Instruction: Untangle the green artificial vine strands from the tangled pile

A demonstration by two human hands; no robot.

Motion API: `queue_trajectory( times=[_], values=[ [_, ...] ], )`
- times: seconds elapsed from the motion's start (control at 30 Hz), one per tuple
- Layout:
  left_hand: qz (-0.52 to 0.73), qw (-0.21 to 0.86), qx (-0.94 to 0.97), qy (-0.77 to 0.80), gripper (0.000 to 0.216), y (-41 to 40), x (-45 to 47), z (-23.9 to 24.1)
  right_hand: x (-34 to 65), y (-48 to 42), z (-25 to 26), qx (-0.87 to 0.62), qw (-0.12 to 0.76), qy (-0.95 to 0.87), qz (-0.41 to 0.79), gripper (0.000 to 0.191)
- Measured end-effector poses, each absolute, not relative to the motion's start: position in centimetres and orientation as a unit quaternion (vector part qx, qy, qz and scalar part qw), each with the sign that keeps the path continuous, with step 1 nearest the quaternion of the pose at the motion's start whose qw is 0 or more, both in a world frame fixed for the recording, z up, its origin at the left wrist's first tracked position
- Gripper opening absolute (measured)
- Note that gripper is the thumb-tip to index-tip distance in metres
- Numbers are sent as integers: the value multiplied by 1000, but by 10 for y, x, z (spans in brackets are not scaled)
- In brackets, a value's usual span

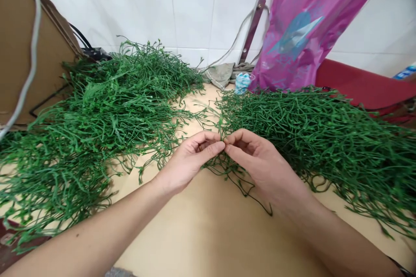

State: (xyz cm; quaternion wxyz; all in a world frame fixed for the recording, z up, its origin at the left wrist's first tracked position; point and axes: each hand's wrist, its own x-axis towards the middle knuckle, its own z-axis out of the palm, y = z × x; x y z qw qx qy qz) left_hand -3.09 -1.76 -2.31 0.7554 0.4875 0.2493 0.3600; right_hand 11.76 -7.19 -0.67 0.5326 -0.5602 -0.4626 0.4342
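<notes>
My left hand (191,158) and my right hand (256,160) meet at the middle of the table, thumbs and forefingers pinched together. Between the fingertips is a thin green plant stem (221,126), its leafy tip pointing up and away; it looks artificial. Under and behind the hands lie loose curly green stems (242,188). A tall tangled heap of leafy green stems (107,104) spreads to the left. Right of my right hand is a pile of thinner, darker stems (325,134). The fingers hide the held stem's lower part.
A tan tabletop (182,233) lies under everything. At the back stand a purple plastic bag (292,30), a small blue-and-white bundle (243,83), a grey cloth (221,74) and a metal bar (251,32). A cardboard box (35,52) and white cable (34,47) are left, something red (367,84) right.
</notes>
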Motion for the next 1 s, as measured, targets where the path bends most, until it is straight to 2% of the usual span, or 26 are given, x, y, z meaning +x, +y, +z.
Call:
queue_trajectory(
  times=[0.2, 0.37, 0.53, 0.8, 0.9, 1.0],
  values=[
    [337, 783, 461, 247, 15, -22, -30, -23, 116, -74, 1, -534, 529, -460, 473, 16],
    [321, 799, 439, 256, 24, -22, -32, -19, 120, -73, 0, -511, 516, -486, 486, 10],
    [311, 792, 475, 223, 20, -21, -36, -24, 122, -74, -1, -500, 501, -503, 496, 4],
    [336, 788, 470, 212, 17, -22, -30, -30, 120, -71, -2, -519, 511, -558, 398, 9],
    [351, 780, 478, 199, 16, -22, -30, -29, 123, -71, -4, -488, 505, -552, 449, 12],
    [400, 719, 528, 209, 12, -19, -32, -26, 123, -73, -3, -469, 504, -515, 510, 10]
  ],
)
